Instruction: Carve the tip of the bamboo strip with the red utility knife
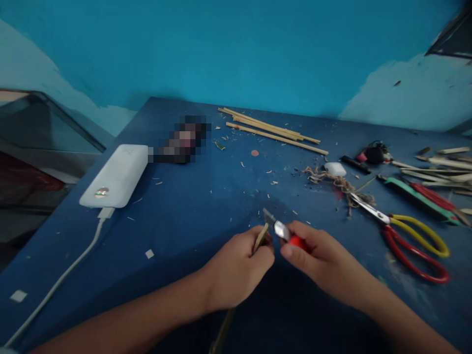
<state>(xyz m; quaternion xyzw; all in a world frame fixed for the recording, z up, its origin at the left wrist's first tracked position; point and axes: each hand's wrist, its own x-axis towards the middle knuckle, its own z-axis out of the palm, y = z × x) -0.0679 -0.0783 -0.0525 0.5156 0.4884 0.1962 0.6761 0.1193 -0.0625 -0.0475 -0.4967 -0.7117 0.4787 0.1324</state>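
Note:
My left hand (245,265) is closed round a thin bamboo stick (260,237). The stick's tip sticks up past the thumb, and its lower end slants down below the wrist. Just to the right, my right hand (317,253) grips a utility knife (282,231) by its red handle. The knife's blade points up and left, close to the stick's tip; whether they touch I cannot tell. Small pale shavings lie scattered on the blue table (184,211) around both hands.
Several bamboo sticks (273,130) lie at the back. Scissors (387,219) with red and yellow handles, a green tool (416,199), twine (332,179), a white case (335,169) and split pieces (438,167) are at right. A white power bank (118,174) with a cable (79,265) lies left.

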